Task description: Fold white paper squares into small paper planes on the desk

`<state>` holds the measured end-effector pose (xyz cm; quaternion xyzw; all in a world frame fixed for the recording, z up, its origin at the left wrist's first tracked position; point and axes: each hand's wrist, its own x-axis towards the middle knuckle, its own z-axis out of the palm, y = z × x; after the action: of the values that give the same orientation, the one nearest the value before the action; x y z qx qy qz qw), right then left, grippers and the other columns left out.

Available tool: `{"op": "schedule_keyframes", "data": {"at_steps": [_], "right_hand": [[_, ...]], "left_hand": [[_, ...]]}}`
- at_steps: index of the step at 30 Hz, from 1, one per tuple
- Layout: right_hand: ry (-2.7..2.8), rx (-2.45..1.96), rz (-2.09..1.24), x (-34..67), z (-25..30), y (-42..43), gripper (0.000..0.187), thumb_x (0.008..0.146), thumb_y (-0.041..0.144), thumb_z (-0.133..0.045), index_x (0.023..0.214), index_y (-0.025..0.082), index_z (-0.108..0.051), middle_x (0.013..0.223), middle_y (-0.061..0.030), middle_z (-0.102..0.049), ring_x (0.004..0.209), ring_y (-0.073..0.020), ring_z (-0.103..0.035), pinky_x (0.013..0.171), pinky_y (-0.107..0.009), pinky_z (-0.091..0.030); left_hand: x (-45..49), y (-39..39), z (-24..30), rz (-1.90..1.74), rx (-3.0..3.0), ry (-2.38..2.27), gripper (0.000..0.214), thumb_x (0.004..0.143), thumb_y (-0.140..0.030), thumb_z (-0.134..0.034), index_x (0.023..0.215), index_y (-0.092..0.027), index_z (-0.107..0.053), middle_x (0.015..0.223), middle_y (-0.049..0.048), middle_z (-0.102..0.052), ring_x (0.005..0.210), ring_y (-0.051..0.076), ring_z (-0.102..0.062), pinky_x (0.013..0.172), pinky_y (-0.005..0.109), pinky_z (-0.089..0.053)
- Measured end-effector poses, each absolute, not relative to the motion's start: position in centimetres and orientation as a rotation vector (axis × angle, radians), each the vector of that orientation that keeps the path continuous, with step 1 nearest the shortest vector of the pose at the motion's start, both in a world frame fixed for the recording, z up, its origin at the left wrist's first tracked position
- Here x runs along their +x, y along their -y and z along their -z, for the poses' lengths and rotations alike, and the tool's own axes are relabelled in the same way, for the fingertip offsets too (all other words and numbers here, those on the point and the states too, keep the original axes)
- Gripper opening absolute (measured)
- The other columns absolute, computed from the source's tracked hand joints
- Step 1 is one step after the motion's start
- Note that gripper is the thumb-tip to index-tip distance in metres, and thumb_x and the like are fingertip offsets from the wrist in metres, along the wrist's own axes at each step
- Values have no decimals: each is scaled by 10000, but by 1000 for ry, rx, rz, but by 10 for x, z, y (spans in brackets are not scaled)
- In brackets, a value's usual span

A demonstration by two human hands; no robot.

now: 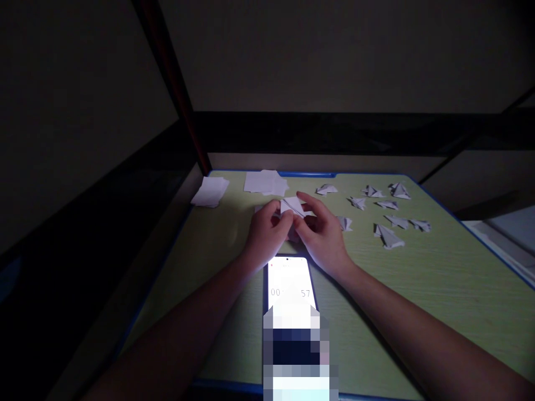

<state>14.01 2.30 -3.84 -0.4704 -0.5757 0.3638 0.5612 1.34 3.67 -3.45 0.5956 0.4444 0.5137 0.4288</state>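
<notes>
Head view, looking down over a green desk [217, 262] in a dim room: a small square of folded white paper [291, 205] is at the centre, raised between a person's two bare hands. The left hand [270, 231] pinches it from seven o'clock and the right hand [321, 229] from about four, thumbs nearly meeting at its near edge. The relation that matters seems to be this: the square lies at two o'clock from the left hand and ten from the right, neither clearly nearer. It has no evident long axis; a dark diagonal line crosses it from ten to four o'clock. Paper stacks lie at ten [210, 192] and eleven o'clock [265, 182]; folded paper pieces [388, 236] are scattered from one to three. At six, just beside the hands, is a lit phone [290, 278] showing "00" and "57"; its lower part is pixelated. More white paper shows under the hands, but whether it joins the square cannot be told. Several fingertips are hidden, and both forearms are cut off by the frame.
</notes>
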Motion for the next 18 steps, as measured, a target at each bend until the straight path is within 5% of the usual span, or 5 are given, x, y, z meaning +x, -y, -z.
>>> {"op": "schedule_keyframes", "data": {"at_steps": [12,18], "right_hand": [[1399,-1120,-762,141,38,-24,425,808,293,-688,1220,195,-645,817,0,-621,561,-119,-553,501,-281,-444],[1414,-1072,-758,141,40,-26,415,795,272,-696,1196,206,-607,796,15,-597,550,-117,-542,501,-282,-440]], "left_hand": [[13,-37,31,-1290,1528,-1119,248,850,-371,-568,703,-188,-489,611,-19,-539,512,86,-490,424,204,-348],[13,-41,32,-1416,1579,-1210,209,842,-295,-547,672,-182,-499,597,-25,-532,566,94,-477,532,237,-370]]}}
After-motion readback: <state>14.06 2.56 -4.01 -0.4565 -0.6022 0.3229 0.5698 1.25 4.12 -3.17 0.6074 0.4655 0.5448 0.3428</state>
